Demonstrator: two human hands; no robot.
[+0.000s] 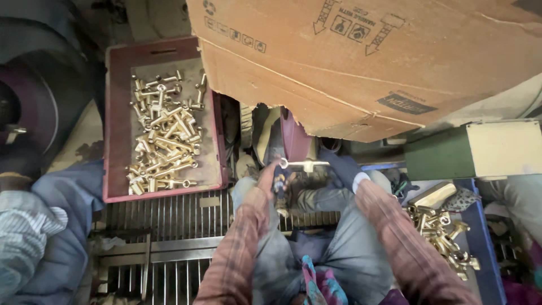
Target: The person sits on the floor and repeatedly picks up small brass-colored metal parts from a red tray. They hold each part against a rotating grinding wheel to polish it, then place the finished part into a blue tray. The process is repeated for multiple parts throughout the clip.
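My left hand (270, 174) reaches forward and grips a brass T-shaped fitting (302, 165) by its ring end. It also seems to hold a small dark tool (280, 186) below it. My right hand (344, 169), in a dark glove with a white cuff, is closed near the other end of the fitting. Whether it touches the fitting is unclear. Both arms wear plaid sleeves. A red crate (116, 113) at the left holds several shiny brass fittings (164, 135). A blue tray (480, 237) at the right holds more brass parts (443, 231).
A large cardboard sheet (367, 62) overhangs the top. A green and cream box (474, 149) sits at right. A metal grate (169, 226) lies below the crate. Another person's sleeve and clothing (39, 226) are at the left, by a dark wheel (28, 107).
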